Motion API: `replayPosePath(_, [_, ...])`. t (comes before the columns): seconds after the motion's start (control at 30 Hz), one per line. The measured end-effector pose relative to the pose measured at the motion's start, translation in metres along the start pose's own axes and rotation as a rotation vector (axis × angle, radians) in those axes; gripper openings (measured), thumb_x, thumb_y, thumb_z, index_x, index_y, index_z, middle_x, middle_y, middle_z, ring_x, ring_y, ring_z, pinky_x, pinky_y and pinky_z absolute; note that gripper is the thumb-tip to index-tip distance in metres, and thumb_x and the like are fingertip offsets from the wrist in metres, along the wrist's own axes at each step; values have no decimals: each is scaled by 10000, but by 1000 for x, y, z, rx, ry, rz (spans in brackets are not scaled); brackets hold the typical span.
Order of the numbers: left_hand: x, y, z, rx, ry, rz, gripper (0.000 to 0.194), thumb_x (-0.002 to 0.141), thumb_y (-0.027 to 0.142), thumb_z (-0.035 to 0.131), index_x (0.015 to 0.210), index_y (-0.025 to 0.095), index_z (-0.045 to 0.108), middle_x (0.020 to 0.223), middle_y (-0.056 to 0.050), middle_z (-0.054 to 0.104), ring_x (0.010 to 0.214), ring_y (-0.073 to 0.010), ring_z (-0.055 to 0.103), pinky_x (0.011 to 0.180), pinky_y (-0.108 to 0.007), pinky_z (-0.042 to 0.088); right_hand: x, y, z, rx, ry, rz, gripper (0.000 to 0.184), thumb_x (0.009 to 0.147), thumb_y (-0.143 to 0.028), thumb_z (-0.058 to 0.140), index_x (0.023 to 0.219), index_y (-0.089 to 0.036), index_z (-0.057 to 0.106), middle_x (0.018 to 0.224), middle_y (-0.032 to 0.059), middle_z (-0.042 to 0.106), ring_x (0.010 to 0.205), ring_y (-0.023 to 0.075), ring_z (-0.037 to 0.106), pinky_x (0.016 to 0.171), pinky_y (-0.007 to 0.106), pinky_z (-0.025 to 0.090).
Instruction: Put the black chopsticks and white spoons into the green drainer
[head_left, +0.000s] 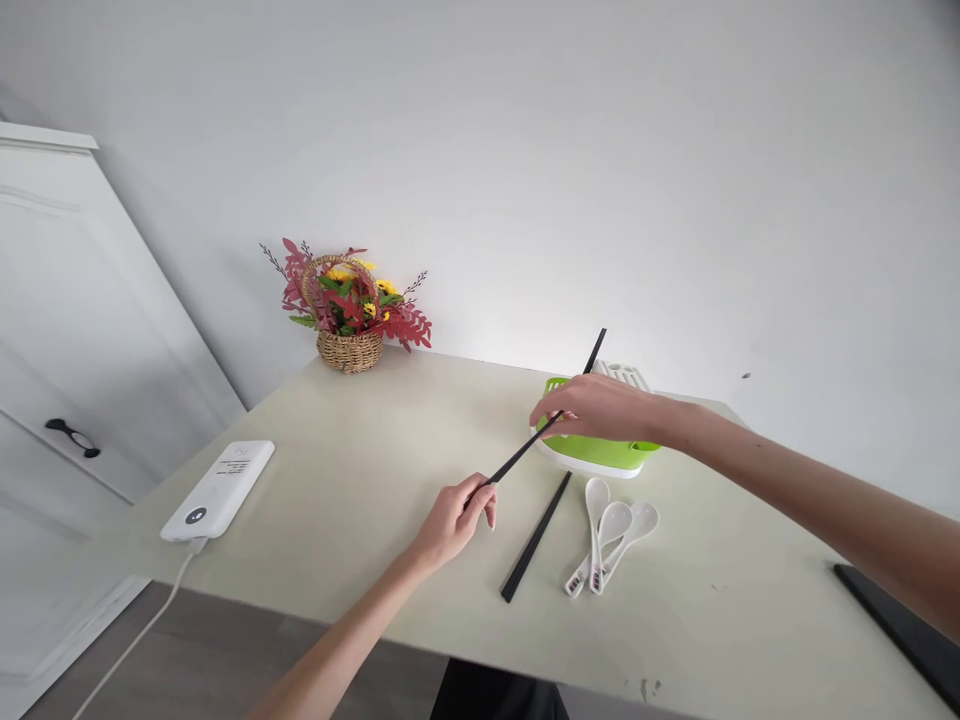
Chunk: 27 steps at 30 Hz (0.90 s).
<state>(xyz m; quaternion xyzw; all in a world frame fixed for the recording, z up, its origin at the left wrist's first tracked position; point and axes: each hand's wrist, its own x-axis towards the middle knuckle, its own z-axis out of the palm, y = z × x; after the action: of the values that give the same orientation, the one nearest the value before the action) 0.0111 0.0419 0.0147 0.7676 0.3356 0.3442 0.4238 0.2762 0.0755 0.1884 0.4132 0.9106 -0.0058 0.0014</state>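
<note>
The left forearm [360, 625] comes in over the front edge of the surface [420, 430] and slants away and to the right. Its wrist [418, 565] is nearly straight, and the left hand [461, 515] is closed near the middle, thumb laid along the upper side and fingers curled under. The right forearm [810, 490], also bare, reaches in from the right and crosses above the surface toward its back edge. The right hand [592, 405] is farther back, palm down, fingers pointing left and bent. Whether its thumb and fingertips meet is unclear. The two hands are apart.
</note>
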Motion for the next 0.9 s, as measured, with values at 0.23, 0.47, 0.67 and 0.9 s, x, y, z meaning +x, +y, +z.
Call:
replayPosePath(0.23, [-3,-1,0,-176,116,25,394,1075,515,425,905,206,598,764,-28,697,735,-174,673,758,-305,545,6,-34,-31,529,77,114,293,878,-460,690,1101,-285,760,920,-2,785,797,172,728,757,298,510])
replayPosePath(0.47, [-10,-4,-2,-161,134,-2,398,1087,515,406,991,207,640,957,-71,783,920,-204,747,936,-356,579,11,-56,-18,763,53,116,387,861,-548,704,1085,-242,782,898,21,774,783,167,695,798,327,537])
replayPosePath(0.67, [-16,-6,-7,-22,71,-27,396,1091,484,427,1120,240,738,1128,-61,803,1072,-230,755,1012,-360,554,13,-69,-16,674,138,129,359,944,-544,607,951,-231,782,764,3,738,674,145,659,749,311,512])
replayPosePath(0.9, [-14,-13,-7,-1,71,-36,383,1079,485,451,1163,263,752,1122,-47,815,1064,-247,770,961,-357,587,12,-67,-9,701,218,161,387,937,-611,588,895,-242,698,818,-7,751,645,140,661,707,304,495])
